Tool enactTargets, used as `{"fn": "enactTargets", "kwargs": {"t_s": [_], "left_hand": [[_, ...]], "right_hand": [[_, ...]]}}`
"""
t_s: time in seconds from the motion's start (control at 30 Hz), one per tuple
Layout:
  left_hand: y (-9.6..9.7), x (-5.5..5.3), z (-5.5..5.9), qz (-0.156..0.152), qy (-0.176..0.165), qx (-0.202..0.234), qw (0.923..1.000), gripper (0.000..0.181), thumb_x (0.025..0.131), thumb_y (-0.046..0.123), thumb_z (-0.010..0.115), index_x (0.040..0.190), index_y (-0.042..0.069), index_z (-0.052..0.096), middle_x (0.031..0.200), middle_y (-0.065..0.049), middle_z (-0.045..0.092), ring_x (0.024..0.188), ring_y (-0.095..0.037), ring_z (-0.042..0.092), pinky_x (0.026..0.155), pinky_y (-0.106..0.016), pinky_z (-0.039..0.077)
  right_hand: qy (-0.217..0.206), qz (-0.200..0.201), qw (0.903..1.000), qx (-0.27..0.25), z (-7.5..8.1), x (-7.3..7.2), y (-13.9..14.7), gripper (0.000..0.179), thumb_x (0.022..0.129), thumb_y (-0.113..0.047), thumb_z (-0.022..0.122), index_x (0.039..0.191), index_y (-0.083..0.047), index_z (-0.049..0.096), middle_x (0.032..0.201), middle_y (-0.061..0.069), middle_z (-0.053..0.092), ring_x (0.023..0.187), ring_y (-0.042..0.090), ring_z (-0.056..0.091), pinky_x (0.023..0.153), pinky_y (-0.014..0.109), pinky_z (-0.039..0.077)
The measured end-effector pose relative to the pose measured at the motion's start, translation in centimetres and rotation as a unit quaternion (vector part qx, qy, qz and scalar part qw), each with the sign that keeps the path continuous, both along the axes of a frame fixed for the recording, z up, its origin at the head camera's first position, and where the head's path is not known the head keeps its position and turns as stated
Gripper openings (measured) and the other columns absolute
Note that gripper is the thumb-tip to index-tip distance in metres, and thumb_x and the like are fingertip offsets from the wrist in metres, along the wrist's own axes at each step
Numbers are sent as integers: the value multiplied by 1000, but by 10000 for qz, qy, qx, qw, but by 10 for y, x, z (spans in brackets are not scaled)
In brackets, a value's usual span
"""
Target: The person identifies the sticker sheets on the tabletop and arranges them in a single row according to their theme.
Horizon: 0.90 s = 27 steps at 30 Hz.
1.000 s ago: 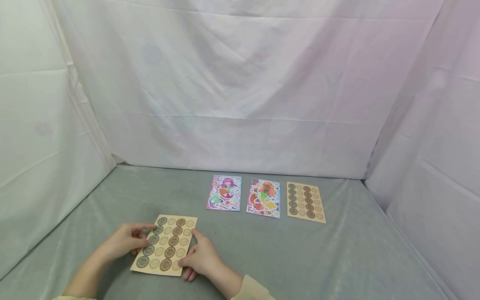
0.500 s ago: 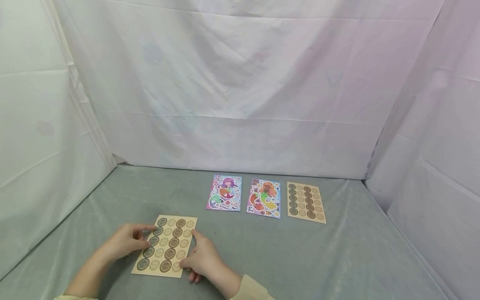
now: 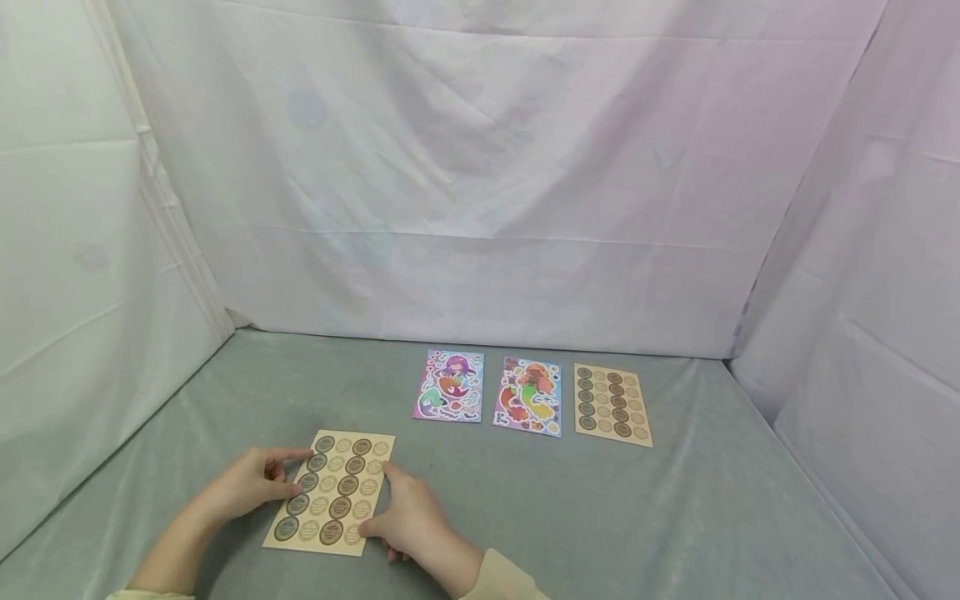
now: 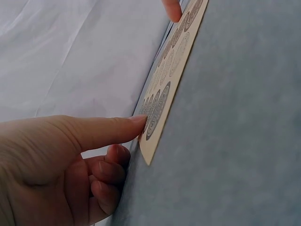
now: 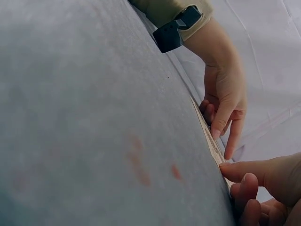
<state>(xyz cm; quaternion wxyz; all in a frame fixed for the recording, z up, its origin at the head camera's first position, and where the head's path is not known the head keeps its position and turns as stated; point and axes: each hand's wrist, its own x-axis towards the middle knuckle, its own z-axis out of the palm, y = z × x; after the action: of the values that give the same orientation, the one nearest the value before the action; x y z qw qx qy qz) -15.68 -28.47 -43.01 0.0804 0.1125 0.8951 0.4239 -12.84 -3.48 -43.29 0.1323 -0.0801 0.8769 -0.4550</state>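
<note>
A cream sticker sheet (image 3: 327,485) printed with rows of round brown and grey seals lies on the grey cloth at the front left. My left hand (image 3: 243,487) touches its left edge with thumb and index fingertip. In the left wrist view the thumb (image 4: 113,128) is straight on the sheet's margin, the other visible fingers bent beside it. My right hand (image 3: 412,512) touches the opposite edge, index fingertip higher up, thumb near the lower corner. In the right wrist view the right thumb (image 5: 247,170) meets the sheet's edge.
Farther back lie a purple mermaid sticker sheet (image 3: 448,386), an orange-haired mermaid sticker sheet (image 3: 528,397) and another sheet of round seals (image 3: 612,404). White cloth walls (image 3: 480,183) close off the back and both sides of the grey tabletop (image 3: 570,517).
The sticker sheet's near edge has shifted slightly toward me and right. The lower fingers of my right hand have moved slightly right, farther under the palm. Otherwise the hands keep their places.
</note>
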Motion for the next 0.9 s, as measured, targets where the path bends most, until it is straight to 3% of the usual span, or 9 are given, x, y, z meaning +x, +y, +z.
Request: {"fn": "enactTargets", "kwargs": {"t_s": [0.47,0.67,0.9], "left_hand": [[-3,0,0,9,-199,31,9998,55,78,7,76,126,-11,55,62,-3,48,50,-10,40,43,-24,36],[1,-1,4,339,-523,-19,9981,57,80,8,74,130,-9,52,63,-5,51,46,-11,41,40,-26,40],[8,-1,9,637,-363,-230,9970,54,83,9,71,131,-8,52,61,-6,51,45,-14,43,40,-28,39]], "right_hand": [[-9,137,9988,478,7,1,-1,85,68,-18,87,142,-11,46,60,0,53,28,9,45,28,24,38],[-373,422,9984,-1,7,-1,6,85,69,-15,85,143,-6,43,49,3,54,28,11,44,28,25,35],[-491,666,9955,-472,9,-2,17,82,72,-11,83,143,-3,41,51,4,56,31,12,47,30,24,36]]}}
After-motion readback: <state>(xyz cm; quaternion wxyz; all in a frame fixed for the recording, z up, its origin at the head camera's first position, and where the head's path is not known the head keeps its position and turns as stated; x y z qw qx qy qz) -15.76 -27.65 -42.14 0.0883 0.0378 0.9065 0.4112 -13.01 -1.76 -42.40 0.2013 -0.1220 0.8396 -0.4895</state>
